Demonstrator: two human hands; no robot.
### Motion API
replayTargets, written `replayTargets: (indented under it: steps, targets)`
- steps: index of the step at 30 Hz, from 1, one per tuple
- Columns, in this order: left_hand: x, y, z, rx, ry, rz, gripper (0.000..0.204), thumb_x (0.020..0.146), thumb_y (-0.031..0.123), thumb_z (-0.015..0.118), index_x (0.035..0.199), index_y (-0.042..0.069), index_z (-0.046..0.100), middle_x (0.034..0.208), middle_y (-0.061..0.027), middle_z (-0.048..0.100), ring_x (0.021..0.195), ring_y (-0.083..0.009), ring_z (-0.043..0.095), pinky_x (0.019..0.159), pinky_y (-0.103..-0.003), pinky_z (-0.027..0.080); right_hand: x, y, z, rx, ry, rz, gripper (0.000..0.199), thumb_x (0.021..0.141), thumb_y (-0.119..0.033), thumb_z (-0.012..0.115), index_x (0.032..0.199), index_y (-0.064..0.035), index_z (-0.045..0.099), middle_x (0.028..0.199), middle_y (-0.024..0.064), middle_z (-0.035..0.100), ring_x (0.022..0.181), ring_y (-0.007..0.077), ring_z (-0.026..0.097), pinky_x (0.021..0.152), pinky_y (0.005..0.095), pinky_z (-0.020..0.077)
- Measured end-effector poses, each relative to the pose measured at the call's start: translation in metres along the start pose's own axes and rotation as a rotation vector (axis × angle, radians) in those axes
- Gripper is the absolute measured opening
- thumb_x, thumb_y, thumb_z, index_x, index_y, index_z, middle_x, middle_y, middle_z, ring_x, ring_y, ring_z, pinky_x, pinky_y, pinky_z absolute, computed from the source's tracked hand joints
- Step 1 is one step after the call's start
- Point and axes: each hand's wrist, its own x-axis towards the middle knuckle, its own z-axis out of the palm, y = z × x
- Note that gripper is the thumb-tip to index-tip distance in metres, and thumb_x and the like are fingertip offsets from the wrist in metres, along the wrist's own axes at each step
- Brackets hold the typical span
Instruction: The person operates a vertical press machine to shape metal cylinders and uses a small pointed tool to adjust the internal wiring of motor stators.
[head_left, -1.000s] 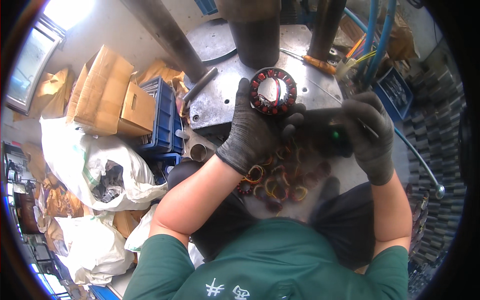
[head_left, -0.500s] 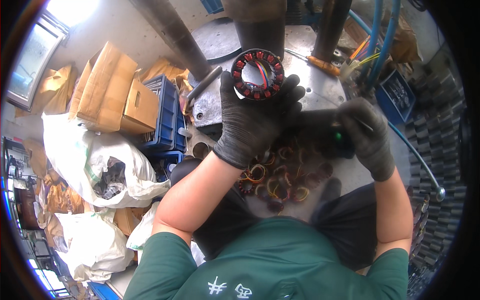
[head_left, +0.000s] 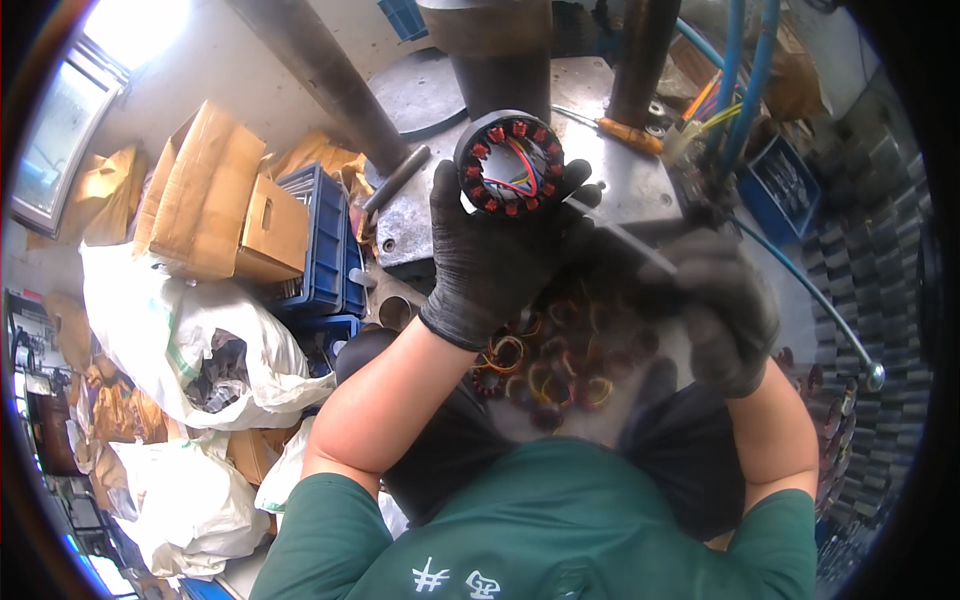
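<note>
My left hand (head_left: 492, 262), in a black glove, is closed around a motor stator (head_left: 472, 174) and holds it up over the metal plate. The stator is a dark ring with red-wrapped windings, and red, blue and dark wires show inside its opening. In my gloved right hand (head_left: 732, 315), smeared by motion, is a thin pale rod (head_left: 632, 243). Its far end reaches toward the lower right of the stator; whether it touches cannot be told. Below my hands lie several similar stators (head_left: 550, 383) with yellow and orange wires.
Thick metal columns (head_left: 325, 90) rise from the steel plate (head_left: 590, 85) ahead. An orange-handled tool (head_left: 630, 135) lies on it. At left stand cardboard boxes (head_left: 205, 195), blue crates (head_left: 325, 240) and white sacks (head_left: 140, 340). Blue hoses (head_left: 735, 80) and stacked dark parts (head_left: 880, 270) are at right.
The rod in my right hand has swung toward the stator, and that hand has turned and dropped a little. The stator has tilted, showing more of its outer side.
</note>
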Motion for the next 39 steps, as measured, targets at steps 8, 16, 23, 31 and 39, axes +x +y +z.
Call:
replayTargets:
  steps: [8, 16, 23, 31, 39]
  targets:
    - [0.006, -0.017, 0.005, 0.035, 0.116, 0.033, 0.105, 0.083, 0.082, 0.058, 0.152, 0.004, 0.045, 0.143, -0.0261, 0.055, 0.133, -0.0441, 0.054, 0.12, -0.058, 0.036, 0.009, 0.011, 0.033, -0.088, 0.004, -0.016, 0.02, 0.087, 0.001, 0.07, 0.106, -0.0022, 0.069, 0.09, 0.0139, 0.069, 0.077, 0.0317, 0.072, 0.067, 0.0383, 0.0571]
    - [0.009, -0.024, 0.004, 0.091, 0.191, 0.026, 0.107, 0.083, 0.082, 0.058, 0.152, 0.001, 0.043, 0.141, -0.0253, 0.054, 0.135, -0.0449, 0.05, 0.119, -0.057, 0.036, 0.007, 0.012, 0.037, -0.147, 0.009, 0.093, 0.013, 0.093, -0.005, 0.067, 0.106, -0.0042, 0.068, 0.089, 0.0139, 0.07, 0.08, 0.0311, 0.072, 0.073, 0.0375, 0.0576]
    - [0.006, -0.016, -0.032, -0.099, -0.063, -0.135, 0.094, 0.088, 0.077, 0.06, 0.152, 0.009, 0.047, 0.152, -0.0168, 0.052, 0.141, -0.0357, 0.048, 0.121, -0.054, 0.035, 0.006, 0.013, 0.042, -0.191, 0.011, 0.122, 0.017, 0.093, 0.003, 0.063, 0.109, 0.0005, 0.069, 0.089, 0.0122, 0.07, 0.082, 0.0262, 0.071, 0.076, 0.0352, 0.0555]
    - [0.022, -0.031, -0.018, 0.009, 0.156, 0.003, 0.093, 0.088, 0.079, 0.051, 0.14, 0.002, 0.055, 0.128, -0.0219, 0.064, 0.118, -0.0389, 0.063, 0.105, -0.053, 0.05, 0.003, 0.022, 0.055, -0.294, -0.024, 0.083, 0.015, 0.087, -0.011, 0.071, 0.101, -0.0049, 0.067, 0.09, 0.0154, 0.07, 0.081, 0.0317, 0.072, 0.071, 0.0427, 0.0581]
    - [0.028, -0.038, -0.029, 0.189, 0.418, 0.1, 0.095, 0.089, 0.083, 0.041, 0.131, 0.0, 0.058, 0.106, -0.0214, 0.07, 0.09, -0.0397, 0.071, 0.083, -0.053, 0.061, -0.005, 0.027, 0.076, -0.607, -0.189, -0.066, 0.027, 0.078, -0.006, 0.075, 0.105, -0.0032, 0.071, 0.1, 0.014, 0.071, 0.084, 0.0311, 0.071, 0.077, 0.0409, 0.0587]
